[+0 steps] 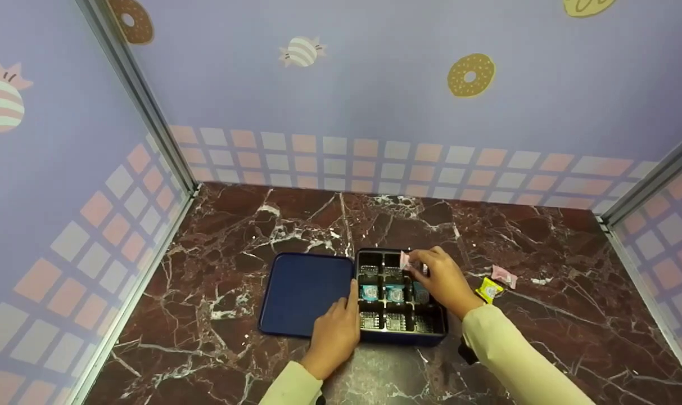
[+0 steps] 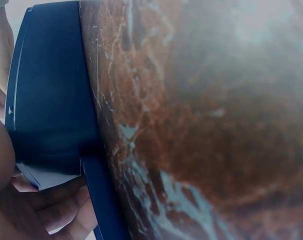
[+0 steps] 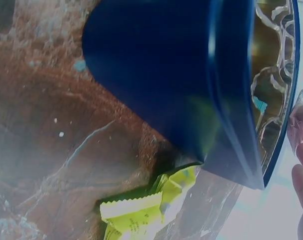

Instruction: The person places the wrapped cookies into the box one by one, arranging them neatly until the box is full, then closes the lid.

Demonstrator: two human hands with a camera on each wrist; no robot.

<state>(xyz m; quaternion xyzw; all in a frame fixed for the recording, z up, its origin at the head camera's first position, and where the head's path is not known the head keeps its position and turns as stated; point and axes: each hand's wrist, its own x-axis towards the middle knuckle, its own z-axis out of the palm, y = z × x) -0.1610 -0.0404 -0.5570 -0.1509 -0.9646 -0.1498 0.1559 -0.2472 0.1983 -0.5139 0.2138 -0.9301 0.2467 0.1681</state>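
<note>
My right hand (image 1: pixel 442 278) pinches a pink-wrapped candy (image 1: pixel 405 260) over the back right part of a dark blue tin box (image 1: pixel 402 340). In the right wrist view, the pink wrapper (image 3: pixel 297 131) shows between the fingertips beside the box rim. Along the box's left edge rests my left hand (image 1: pixel 338 327), its index finger straight against the rim. Blue-wrapped candies (image 1: pixel 395 292) lie in the middle row of the divided box. Clear ridged liner shows in other compartments, and the right hand hides part of the right column.
A dark blue lid (image 1: pixel 307 295) lies flat against the box's left side. On the marbled tabletop (image 1: pixel 228 236), right of the box, lie a yellow-wrapped candy (image 1: pixel 489 290) and another pink candy (image 1: pixel 504 277). Patterned panels (image 1: pixel 374 101) enclose the back and sides.
</note>
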